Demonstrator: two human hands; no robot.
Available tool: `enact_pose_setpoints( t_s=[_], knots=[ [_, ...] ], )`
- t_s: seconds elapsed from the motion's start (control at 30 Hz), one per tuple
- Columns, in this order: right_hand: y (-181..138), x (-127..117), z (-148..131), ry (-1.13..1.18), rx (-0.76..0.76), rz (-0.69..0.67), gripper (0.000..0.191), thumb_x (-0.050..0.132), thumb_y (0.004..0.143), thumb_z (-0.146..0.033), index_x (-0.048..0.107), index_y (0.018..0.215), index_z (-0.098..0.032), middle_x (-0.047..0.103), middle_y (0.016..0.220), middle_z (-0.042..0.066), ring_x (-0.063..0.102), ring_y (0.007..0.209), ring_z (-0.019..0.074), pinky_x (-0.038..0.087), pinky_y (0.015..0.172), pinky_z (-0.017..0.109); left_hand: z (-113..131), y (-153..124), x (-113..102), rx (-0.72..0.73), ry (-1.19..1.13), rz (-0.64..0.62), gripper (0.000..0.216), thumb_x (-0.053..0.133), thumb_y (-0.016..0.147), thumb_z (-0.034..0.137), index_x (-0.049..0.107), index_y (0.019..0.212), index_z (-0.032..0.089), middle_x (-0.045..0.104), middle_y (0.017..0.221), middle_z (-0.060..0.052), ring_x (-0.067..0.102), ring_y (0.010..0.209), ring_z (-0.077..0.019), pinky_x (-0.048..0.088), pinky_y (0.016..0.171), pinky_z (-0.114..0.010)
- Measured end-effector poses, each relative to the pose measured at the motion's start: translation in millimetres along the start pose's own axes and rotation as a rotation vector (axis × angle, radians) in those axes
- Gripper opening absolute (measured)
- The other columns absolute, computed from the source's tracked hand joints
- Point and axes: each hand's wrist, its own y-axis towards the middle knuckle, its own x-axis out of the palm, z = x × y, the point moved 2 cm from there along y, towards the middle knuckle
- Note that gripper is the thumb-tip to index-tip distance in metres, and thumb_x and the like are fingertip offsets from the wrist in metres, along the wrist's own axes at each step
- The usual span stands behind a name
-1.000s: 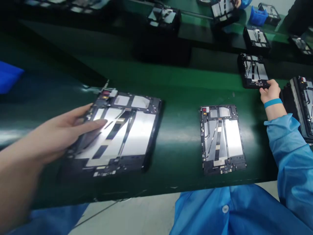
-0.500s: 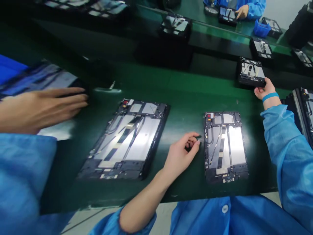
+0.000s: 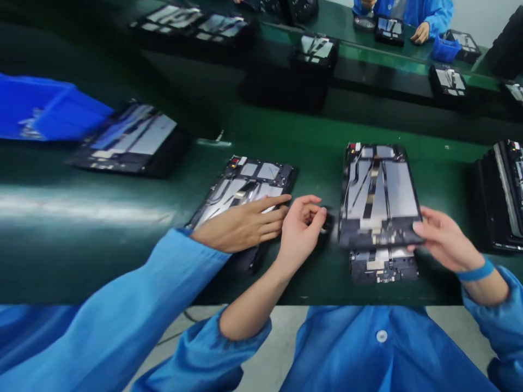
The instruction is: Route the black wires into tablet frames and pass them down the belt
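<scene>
My right hand [image 3: 445,239], wearing a blue wristband, grips the lower right corner of an opened tablet [image 3: 379,190] with bare ribbon cables and a grey plate. It is above another opened tablet [image 3: 384,267], of which only the lower end shows. My left hand [image 3: 302,228] is curled, thumb near fingers, beside a small dark blurred thing [image 3: 328,220]; whether that is held is unclear. Close left of it, a co-worker's hand [image 3: 249,223] reaches over a further opened tablet [image 3: 265,171], hiding its middle.
A stack of dark tablets [image 3: 498,201] stands at the right. Left are a blue bin [image 3: 49,109] and another opened tablet [image 3: 131,136]. More tablets [image 3: 316,48] lie along the raised shelf at the back. Across it sits a person in blue [image 3: 433,16].
My right hand has brought the tablet from the back towards me, over the one in front. The co-worker's hand has moved right onto the neighbouring tablet. My left hand stays curled. The view has shifted.
</scene>
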Motion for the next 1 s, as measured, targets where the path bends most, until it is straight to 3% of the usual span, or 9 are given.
enact_pose_setpoints(
  t_s=[0.1,0.17,0.3,0.4,0.53,0.63,0.73,0.9,1.0],
  knots=[
    [-38.9,-4.0,27.2,-0.169,0.095,-0.042,0.059,0.09,0.078,-0.053,0.068,0.122,-0.021,0.079,0.086,0.003,0.074,0.07,0.017,0.065,0.066,0.031,12.4,-5.9,2.0,0.035,0.076,-0.035,0.028,0.067,0.085,0.039,0.06,0.105,0.022,0.065,0.072,0.003,0.058,0.062,-0.0139,0.046,0.06,-0.025],
    [-51.7,-10.0,28.7,-0.407,0.124,-0.017,0.07,0.083,0.083,-0.059,0.061,0.137,-0.019,0.077,0.078,0.002,0.076,0.068,0.0208,0.064,0.066,0.034,22.5,-10.2,6.3,0.06,0.194,-0.098,0.022,0.063,0.088,0.038,0.064,0.103,0.021,0.066,0.074,0.001,0.059,0.063,-0.0149,0.047,0.062,-0.027],
    [-49.6,-16.3,1.0,-1.019,-0.027,0.091,0.053,0.07,0.092,-0.055,0.071,0.129,-0.016,0.072,0.065,0.001,0.07,0.057,0.0225,0.056,0.064,0.038,44.2,-11.0,18.3,0.113,0.602,-0.222,0.021,0.059,0.092,0.031,0.071,0.104,0.019,0.073,0.086,-0.005,0.067,0.076,-0.0212,0.051,0.071,-0.033],
    [-19.8,-5.7,-21.2,-1.201,-0.291,0.184,0.035,0.067,0.095,-0.046,0.077,0.115,-0.019,0.078,0.078,0.005,0.072,0.069,0.0232,0.057,0.075,0.039,61.5,-2.4,29.2,0.107,0.924,-0.256,0.026,0.055,0.096,0.029,0.072,0.112,0.016,0.077,0.106,-0.012,0.074,0.098,-0.0313,0.054,0.078,-0.039],
    [48.8,29.3,-34.1,-1.451,-0.512,0.353,0.031,0.062,0.1,-0.039,0.079,0.11,-0.015,0.079,0.116,0.016,0.07,0.112,0.0347,0.053,0.1,0.048,80.9,13.4,45.9,0.035,1.192,-0.284,0.034,0.047,0.1,0.027,0.068,0.12,0.009,0.076,0.114,-0.02,0.076,0.102,-0.0399,0.058,0.082,-0.047],
    [94.6,58.6,-36.2,-1.632,-0.471,0.466,0.049,0.056,0.104,-0.049,0.077,0.115,-0.006,0.073,0.126,0.026,0.064,0.122,0.0429,0.051,0.1,0.054,88.6,22.6,54.9,0.008,1.287,-0.279,0.037,0.044,0.097,0.019,0.066,0.124,0.005,0.075,0.117,-0.025,0.076,0.105,-0.0425,0.059,0.086,-0.049],
    [119.3,77.3,-37.1,-1.679,-0.437,0.46,0.054,0.052,0.106,-0.05,0.077,0.116,-0.004,0.074,0.122,0.028,0.064,0.123,0.043,0.049,0.102,0.054,89.2,28.2,58.5,0.004,1.317,-0.282,0.039,0.044,0.094,0.014,0.067,0.124,0.004,0.074,0.117,-0.026,0.077,0.107,-0.0423,0.06,0.087,-0.048],
    [130.3,78.0,-38.2,-1.663,-0.332,0.419,0.047,0.052,0.106,-0.044,0.08,0.114,-0.007,0.077,0.12,0.025,0.066,0.122,0.0414,0.047,0.102,0.052,84.7,34.4,57.2,0.004,1.321,-0.307,0.038,0.047,0.091,0.014,0.071,0.119,0.005,0.076,0.115,-0.026,0.077,0.106,-0.0416,0.06,0.088,-0.047],
    [133.5,77.0,-40.0,-1.624,-0.385,0.334,0.039,0.053,0.105,-0.039,0.081,0.118,-0.014,0.077,0.126,0.02,0.065,0.124,0.0389,0.045,0.106,0.05,86.1,38.4,54.1,-0.016,1.311,-0.316,0.036,0.048,0.091,0.015,0.074,0.115,0.008,0.078,0.111,-0.024,0.076,0.107,-0.0428,0.06,0.089,-0.049]
  ],
)
